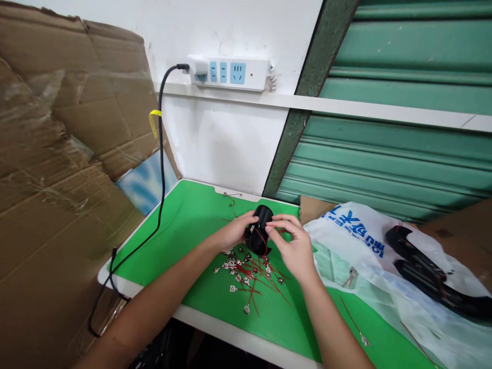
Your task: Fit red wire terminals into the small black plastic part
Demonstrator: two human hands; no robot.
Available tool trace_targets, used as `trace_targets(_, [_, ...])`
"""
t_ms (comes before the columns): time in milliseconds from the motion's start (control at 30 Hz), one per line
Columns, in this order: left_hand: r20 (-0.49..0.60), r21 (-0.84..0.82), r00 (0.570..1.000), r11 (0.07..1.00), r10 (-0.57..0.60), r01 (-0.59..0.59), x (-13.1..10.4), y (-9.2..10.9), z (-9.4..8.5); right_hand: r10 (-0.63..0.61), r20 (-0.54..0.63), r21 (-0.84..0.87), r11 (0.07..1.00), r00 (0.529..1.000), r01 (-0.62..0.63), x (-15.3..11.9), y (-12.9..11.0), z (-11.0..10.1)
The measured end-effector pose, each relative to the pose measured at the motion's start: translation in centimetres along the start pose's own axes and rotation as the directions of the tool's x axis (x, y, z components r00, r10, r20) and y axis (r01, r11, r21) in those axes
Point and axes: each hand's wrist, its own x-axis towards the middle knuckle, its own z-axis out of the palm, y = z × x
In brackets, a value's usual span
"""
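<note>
Both hands, left hand (233, 231) and right hand (292, 246), clamp black housing (259, 237) above green table (184, 230). Red-wire terminals (249, 274) lie scattered beneath; plastic bag (369, 256) just right, black cable (160, 169) left.

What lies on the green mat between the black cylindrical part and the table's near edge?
In the head view, a scatter of thin red wires with small metal terminals lies on the green mat.

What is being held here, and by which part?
A black cylindrical part is held above the green mat: left hand on its left side, right hand pinching a red wire at its front.
</note>
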Motion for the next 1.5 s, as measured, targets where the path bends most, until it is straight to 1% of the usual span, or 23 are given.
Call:
trace_targets(267, [0.003,0.004,1.0,1.0,-0.017,0.017,-0.11,0.24,0.08,-0.04,-0.035,-0.012,0.999,0.999,0.04,0.06,0.19,0.25])
trace_targets(433, [0.017,0.018,1.0,1.0,-0.009,0.008,-0.03,0.15,-0.03,-0.026,-0.044,0.028,0.999,0.999,0.027,0.03,0.23,0.42])
trace_targets(567, [0.007,0.03,1.0,0.999,-0.017,0.017,-0.23,0.4,0.12,-0.018,-0.047,0.053,0.998,0.999,0.021,0.02,0.22,0.45])
trace_targets(767, [-0.011,0.035,1.0,0.999,-0.023,0.023,-0.45,0.92,0.37,-0.054,-0.054,0.005,0.999,0.997,0.054,-0.07,0.11,0.44])
trace_targets(1100, [0.02,0.035,1.0,0.999,-0.006,0.005,-0.4,0.64,0.1,-0.099,-0.059,-0.047,0.994,0.993,0.096,-0.11,0.13,0.52])
trace_targets(1233, [0.011,0.042,1.0,0.999,-0.006,0.006,-0.46,0.69,0.11,-0.132,-0.054,-0.081,0.989,0.99,0.127,-0.13,0.05,0.54])
trace_targets(1500, [0.015,0.049,1.0,0.999,0.0,-0.001,-0.52,0.71,0.1,-0.112,-0.063,-0.036,0.993,0.992,0.11,-0.1,0.1,0.73])
